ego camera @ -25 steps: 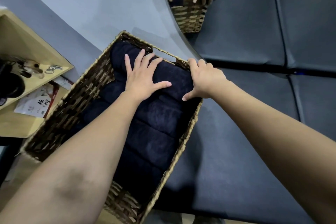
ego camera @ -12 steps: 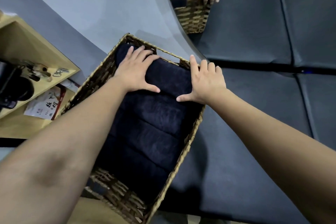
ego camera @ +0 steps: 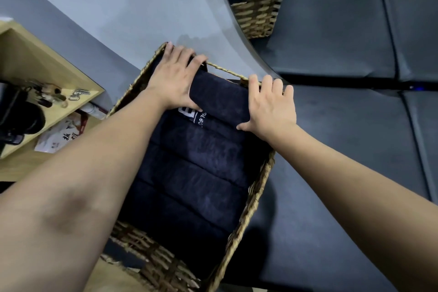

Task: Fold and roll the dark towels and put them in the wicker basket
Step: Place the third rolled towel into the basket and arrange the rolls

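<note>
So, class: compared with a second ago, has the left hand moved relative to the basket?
Yes. The left hand has slid toward the far end of the wicker basket; its fingertips now reach the far rim, over the last rolled towel.

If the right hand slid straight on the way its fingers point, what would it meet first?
The right hand lies flat, fingers pointing at the wicker basket far rim. It would likely meet that rim and its handle strand first, then the grey wall; depth is unclear.

both hands (ego camera: 174, 83) (ego camera: 270, 109) flat on farthest rolled towel (ego camera: 220, 99) in wicker basket (ego camera: 251, 199), fingers spread.
</note>
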Demonstrator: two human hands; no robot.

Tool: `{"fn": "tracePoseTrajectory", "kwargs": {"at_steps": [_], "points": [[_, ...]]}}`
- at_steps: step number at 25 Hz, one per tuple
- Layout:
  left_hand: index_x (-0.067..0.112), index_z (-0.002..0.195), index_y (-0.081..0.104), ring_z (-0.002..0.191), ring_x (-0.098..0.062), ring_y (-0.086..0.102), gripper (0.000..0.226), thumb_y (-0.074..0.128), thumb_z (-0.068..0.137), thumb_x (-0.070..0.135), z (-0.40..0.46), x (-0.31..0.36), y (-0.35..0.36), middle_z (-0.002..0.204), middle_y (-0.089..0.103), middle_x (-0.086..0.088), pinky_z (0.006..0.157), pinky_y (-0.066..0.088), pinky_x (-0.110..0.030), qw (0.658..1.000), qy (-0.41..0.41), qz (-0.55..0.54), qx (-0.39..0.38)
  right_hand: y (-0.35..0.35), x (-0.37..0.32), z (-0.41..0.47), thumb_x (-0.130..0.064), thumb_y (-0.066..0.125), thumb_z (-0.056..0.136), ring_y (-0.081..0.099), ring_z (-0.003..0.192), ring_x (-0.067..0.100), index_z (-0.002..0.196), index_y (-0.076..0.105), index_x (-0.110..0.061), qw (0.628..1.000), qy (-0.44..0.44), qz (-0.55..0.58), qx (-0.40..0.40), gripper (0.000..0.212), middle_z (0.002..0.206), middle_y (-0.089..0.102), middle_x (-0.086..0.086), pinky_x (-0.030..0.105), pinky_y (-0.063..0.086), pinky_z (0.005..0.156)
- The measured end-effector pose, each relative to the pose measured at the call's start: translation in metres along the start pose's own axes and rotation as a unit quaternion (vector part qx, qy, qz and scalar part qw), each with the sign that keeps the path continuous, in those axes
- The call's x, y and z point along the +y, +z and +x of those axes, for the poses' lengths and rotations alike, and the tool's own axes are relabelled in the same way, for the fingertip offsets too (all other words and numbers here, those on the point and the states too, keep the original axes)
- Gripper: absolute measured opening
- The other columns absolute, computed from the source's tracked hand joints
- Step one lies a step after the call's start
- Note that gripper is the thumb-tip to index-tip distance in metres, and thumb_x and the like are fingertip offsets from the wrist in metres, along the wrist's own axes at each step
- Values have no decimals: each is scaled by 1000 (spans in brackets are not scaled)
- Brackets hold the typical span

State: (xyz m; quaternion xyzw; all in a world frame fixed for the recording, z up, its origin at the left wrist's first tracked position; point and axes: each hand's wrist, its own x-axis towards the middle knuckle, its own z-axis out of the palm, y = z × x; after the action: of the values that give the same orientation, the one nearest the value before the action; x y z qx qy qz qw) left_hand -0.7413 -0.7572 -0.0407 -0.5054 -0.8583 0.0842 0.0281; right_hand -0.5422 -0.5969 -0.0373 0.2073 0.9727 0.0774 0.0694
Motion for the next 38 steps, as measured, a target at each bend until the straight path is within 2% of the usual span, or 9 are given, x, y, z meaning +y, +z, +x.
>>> {"fn": "tracePoseTrajectory", "kwargs": {"at_steps": [4,7,11,14,19,23,26,31,38], "points": [[18,143,35,128,-36,40,118,74,52,82,-3,5,-2,130,44,-12,124,8,-57,999,-9,-24,22,-3,1,1,-78,79,57,48,103,30,138,32,-12,1000,2,15,9,115,118,47,11,43,37,85],[21,157,18,150,-35,15,131,81,55,74,-12,8,1,153,29,-11,124,4,-57,999,-27,-45,4,-1,0,-5,-87,71,56,46,106,30,155,15,-8,1000,-5,1,8,138,123,46,12,43,37,90],[23,160,1,155,-33,2,147,81,49,77,-13,-1,-3,164,15,-11,124,2,-57,1000,-17,-1,-24,-8,10,-7,-95,64,50,45,108,29,160,-5,-7,999,-34,-16,-16,156,126,43,12,41,37,87],[23,160,5,151,-32,15,150,83,43,77,-7,-21,-9,158,26,-13,126,1,-51,999,-8,9,-48,-13,17,-3,-90,72,48,43,116,28,158,-16,-14,995,-52,-46,-69,160,134,39,8,40,36,77],[18,142,29,124,-37,42,121,90,49,65,1,-15,-3,127,46,-17,121,18,-56,1000,-2,29,7,-7,4,1,-73,85,55,41,119,27,159,-12,-20,997,7,-35,-66,151,136,37,7,44,37,78],[19,158,13,151,-35,17,124,89,64,44,-20,1,-2,158,25,-17,126,8,-50,997,-75,1,-14,-6,3,-10,-79,80,55,41,123,31,157,-20,-19,998,5,-41,-36,155,141,35,10,53,40,94],[16,161,7,155,-34,3,108,77,80,20,-55,19,19,166,10,-17,126,8,-48,991,-132,-24,12,-6,2,-19,-83,77,52,34,133,39,155,-27,-25,998,-13,-52,-44,158,159,16,16,62,40,98],[16,158,24,153,-36,13,85,59,84,-10,-46,12,11,160,23,-19,117,32,-47,984,-157,-77,32,-6,-7,-12,-63,84,64,36,121,40,156,-20,-34,996,-10,-73,-40,142,149,20,19,54,43,82],[17,154,25,154,-35,8,89,68,80,-5,-42,24,6,164,15,-20,119,28,-44,976,-201,-80,7,-9,-2,-16,-63,80,68,30,129,42,157,-6,-35,996,-24,-65,-59,127,153,12,20,58,42,93]]}}
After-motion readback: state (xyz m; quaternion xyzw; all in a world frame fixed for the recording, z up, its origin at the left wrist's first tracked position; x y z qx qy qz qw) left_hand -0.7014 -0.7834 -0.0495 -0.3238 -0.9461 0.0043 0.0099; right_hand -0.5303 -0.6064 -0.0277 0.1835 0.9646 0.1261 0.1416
